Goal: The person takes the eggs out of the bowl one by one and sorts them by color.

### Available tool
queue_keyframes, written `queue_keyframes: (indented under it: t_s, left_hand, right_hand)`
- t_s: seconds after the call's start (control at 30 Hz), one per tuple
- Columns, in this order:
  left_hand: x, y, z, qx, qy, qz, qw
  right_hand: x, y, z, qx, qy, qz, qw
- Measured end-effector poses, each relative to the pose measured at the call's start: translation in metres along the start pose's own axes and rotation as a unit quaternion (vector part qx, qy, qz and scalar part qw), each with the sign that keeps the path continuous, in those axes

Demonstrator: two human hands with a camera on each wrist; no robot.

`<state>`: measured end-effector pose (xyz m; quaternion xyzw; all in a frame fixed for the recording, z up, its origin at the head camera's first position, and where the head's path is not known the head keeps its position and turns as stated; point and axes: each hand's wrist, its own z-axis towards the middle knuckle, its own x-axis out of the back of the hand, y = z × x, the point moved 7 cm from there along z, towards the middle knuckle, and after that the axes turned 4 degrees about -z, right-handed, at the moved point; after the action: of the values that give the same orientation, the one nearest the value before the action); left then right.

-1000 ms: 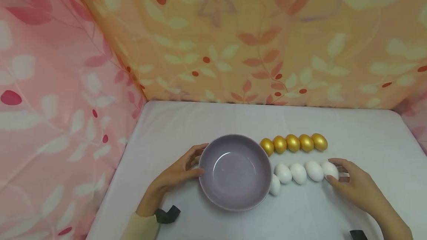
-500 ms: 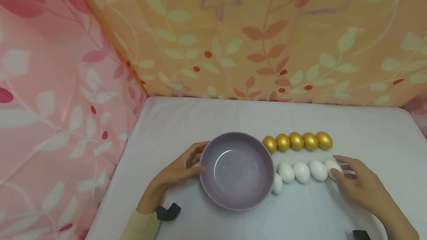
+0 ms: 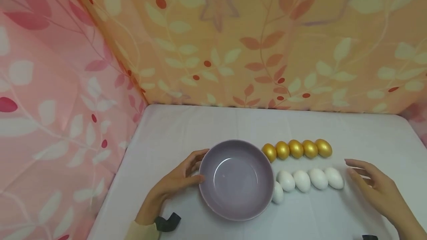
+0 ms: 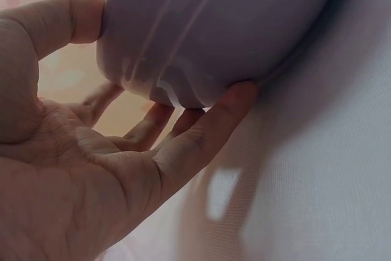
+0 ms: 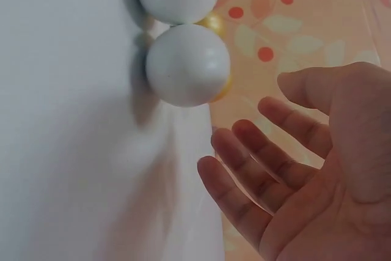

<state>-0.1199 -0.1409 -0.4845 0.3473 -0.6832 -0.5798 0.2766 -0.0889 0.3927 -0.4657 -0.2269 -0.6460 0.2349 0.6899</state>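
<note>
A lilac bowl point(image 3: 237, 180) stands on the white-covered table, its inside bare. My left hand point(image 3: 181, 175) touches its left outer side; thumb and fingertips point(image 4: 241, 93) rest against the outer wall in the left wrist view. A row of white eggs point(image 3: 301, 180) extends rightward from the bowl, the leftmost partly behind its rim. Farther back lies a row of golden eggs point(image 3: 296, 149). My right hand point(image 3: 377, 186) is held right of the last white egg point(image 5: 188, 65), apart from it, fingers spread and loosely bent, holding nothing.
White cloth covers the table point(image 3: 186, 121). Patterned orange fabric point(image 3: 253, 40) hangs along the back edge and pink fabric point(image 3: 66, 84) along the left. Dark straps point(image 3: 168, 222) show near the wrists.
My right hand has drawn away to the right from the last white egg, which it was touching. My left hand stays at the bowl. The head view tilts slightly.
</note>
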Motion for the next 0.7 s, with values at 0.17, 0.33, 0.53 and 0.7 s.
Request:
queue_keyframes:
  t_s: [0.17, 0.33, 0.53, 0.7]
  left_hand:
    - [0.004, 0.003, 0.003, -0.022, -0.001, 0.016, 0.9996]
    - [0.006, 0.006, 0.007, -0.031, -0.004, 0.034, 0.9989]
    - [0.003, 0.01, 0.007, -0.021, -0.002, 0.029, 0.9994]
    - [0.002, 0.011, 0.004, -0.016, -0.003, 0.022, 0.9996]
  right_hand:
    - [0.003, -0.006, 0.013, 0.013, 0.011, 0.001, 0.9999]
    - [0.005, -0.01, 0.021, -0.008, 0.002, -0.013, 0.9999]
    - [0.015, -0.018, 0.021, 0.004, 0.009, 0.005, 0.9999]
    - [0.021, -0.019, 0.017, 0.012, 0.015, 0.02, 0.9996]
